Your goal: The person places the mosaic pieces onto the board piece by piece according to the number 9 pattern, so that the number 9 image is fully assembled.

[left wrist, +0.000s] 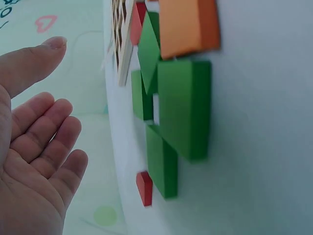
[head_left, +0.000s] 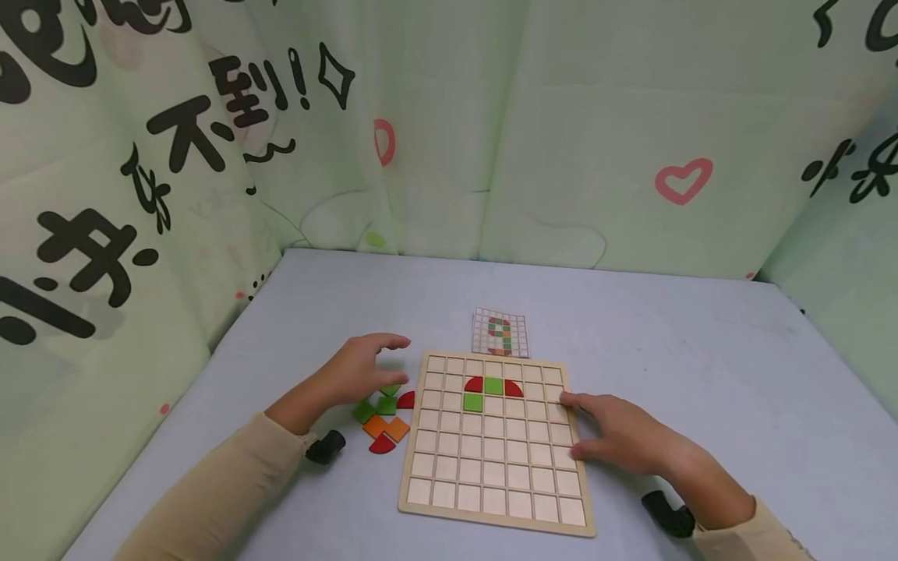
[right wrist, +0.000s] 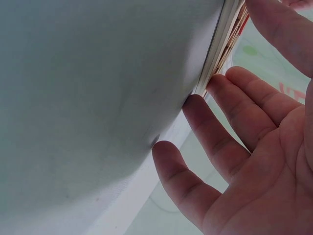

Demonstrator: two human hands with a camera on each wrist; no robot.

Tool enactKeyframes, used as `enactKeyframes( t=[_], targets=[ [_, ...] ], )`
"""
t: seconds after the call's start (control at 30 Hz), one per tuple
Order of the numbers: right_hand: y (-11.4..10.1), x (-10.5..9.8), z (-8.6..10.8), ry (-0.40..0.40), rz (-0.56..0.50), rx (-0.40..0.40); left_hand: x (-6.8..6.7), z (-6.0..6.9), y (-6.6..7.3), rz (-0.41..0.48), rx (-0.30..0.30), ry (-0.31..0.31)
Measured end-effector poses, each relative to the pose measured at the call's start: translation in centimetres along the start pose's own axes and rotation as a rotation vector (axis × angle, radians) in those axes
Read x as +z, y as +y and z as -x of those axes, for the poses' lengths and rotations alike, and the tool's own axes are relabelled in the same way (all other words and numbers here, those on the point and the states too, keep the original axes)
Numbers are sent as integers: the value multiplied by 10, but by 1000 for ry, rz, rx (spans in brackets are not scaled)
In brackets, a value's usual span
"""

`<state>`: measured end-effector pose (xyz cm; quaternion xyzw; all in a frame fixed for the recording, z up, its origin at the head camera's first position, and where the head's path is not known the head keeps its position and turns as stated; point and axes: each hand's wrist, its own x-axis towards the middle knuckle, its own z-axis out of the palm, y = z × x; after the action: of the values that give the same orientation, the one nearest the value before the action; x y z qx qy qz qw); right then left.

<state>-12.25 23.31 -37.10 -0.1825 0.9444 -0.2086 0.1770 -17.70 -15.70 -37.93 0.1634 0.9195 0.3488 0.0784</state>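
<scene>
Loose coloured pieces are overhung by a left hand [head_left: 356, 368], thumb and fingers parted and nothing grasped, while the right edge of a gridded wooden board [head_left: 493, 449] is met by the fingertips of a right hand [head_left: 623, 433], its fingers extended and unclenched on a white tabletop [head_left: 701, 343]. The pieces are scattered below and just beside the left hand, near the board's left edge; the board itself is seen between the two hands. Four pieces are counted in its grid: two green squares [head_left: 494, 386] and two red rounded pieces [head_left: 474, 384], with one square flanked by the reds in the second row from the far edge and the other placed under the left red. Off the board, two orange pieces [head_left: 375, 426], two loose red pieces [head_left: 382, 444] and three loose green pieces [head_left: 364, 411] are shown in the head view; a fourth green is shown in the left wrist view. One printed card [head_left: 500, 333], marked with a coloured figure on a grid, is laid just beyond the board's far edge. Two black devices [head_left: 326, 448] are seen, one by each wrist.
</scene>
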Motion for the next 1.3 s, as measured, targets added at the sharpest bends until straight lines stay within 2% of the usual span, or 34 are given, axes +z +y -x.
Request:
enactKeyframes(
  t=[0.4, 0.77, 1.3],
  targets=[
    [0, 1, 0, 8, 16, -6, -12, 4, -18, -16, -42, 24],
    [0, 1, 3, 12, 9, -14, -15, 3, -30, -37, -116, 45],
    [0, 1, 2, 14, 21, -20, -15, 0, -34, -43, -151, 38]
  ],
)
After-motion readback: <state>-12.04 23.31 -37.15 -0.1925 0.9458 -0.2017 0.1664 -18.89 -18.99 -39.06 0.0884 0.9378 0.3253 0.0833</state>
